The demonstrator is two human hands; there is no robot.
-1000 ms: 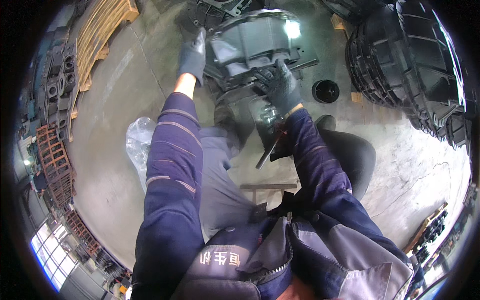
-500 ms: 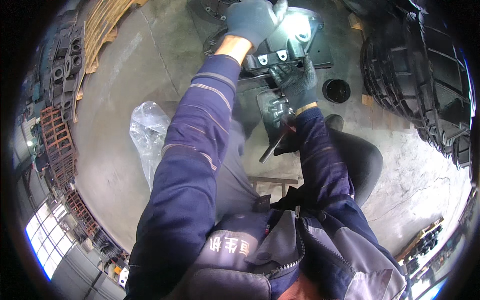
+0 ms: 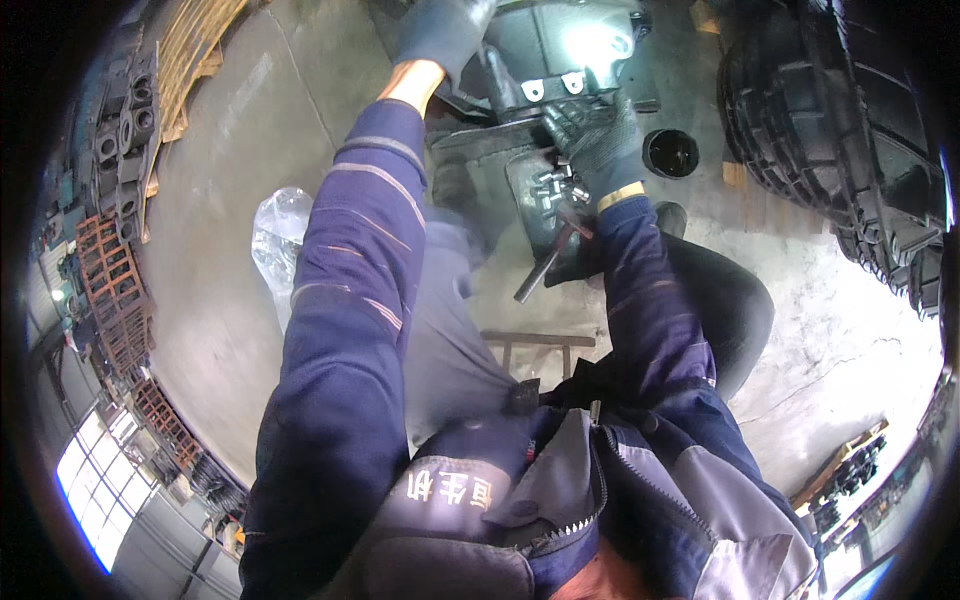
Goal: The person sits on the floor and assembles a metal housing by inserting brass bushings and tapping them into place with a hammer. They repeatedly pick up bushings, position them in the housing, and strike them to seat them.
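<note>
A dark metal casting [image 3: 512, 55] with two light bolt lugs lies at the far side under a bright spot of light. My left hand [image 3: 445, 35], in a grey glove, is at its left edge by the top of the view; its fingers are blurred and partly cut off. At the casting's near edge my right hand [image 3: 600, 145], in a dark glove, has its palm turned up and its fingers apart; I make out nothing in it. Just below is a dark tray [image 3: 530, 205] holding several shiny bolts [image 3: 556, 185]. A hammer-like tool [image 3: 545, 272] rests against its near end.
A round black ring-shaped part [image 3: 671, 153] sits right of my right hand. Large black ribbed castings [image 3: 820, 140] stand at the right. On the floor at left lies a clear plastic bag [image 3: 278, 240]. Wooden pallets [image 3: 195, 60] and rusty racks [image 3: 115, 290] line the far left.
My left hand has moved left across the casting toward its left edge. The right hand stays at the near edge, shifted slightly, and the bolts in the tray now show more plainly.
</note>
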